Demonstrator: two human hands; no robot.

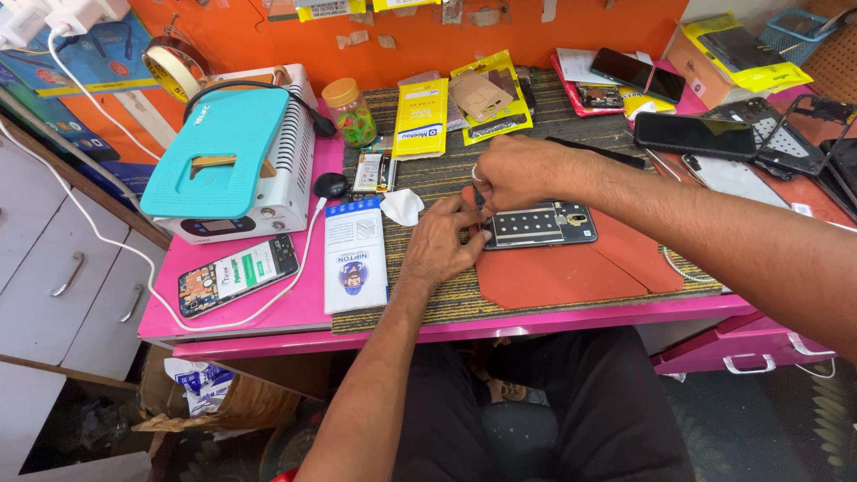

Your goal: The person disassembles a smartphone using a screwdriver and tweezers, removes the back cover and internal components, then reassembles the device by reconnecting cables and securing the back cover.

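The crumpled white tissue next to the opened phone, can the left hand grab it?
Probably yes. The crumpled white tissue lies just beyond the left hand, which rests at the end of the opened dark phone, with nothing between them.

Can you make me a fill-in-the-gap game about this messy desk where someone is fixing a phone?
1. Both hands, left hand and right hand, touch an opened ____ with its back off.
2. The desk is coloured ____.
3. The heating machine has a ____ coloured top.
4. The small jar has an ____ lid.

Missing words: phone; pink; turquoise; orange
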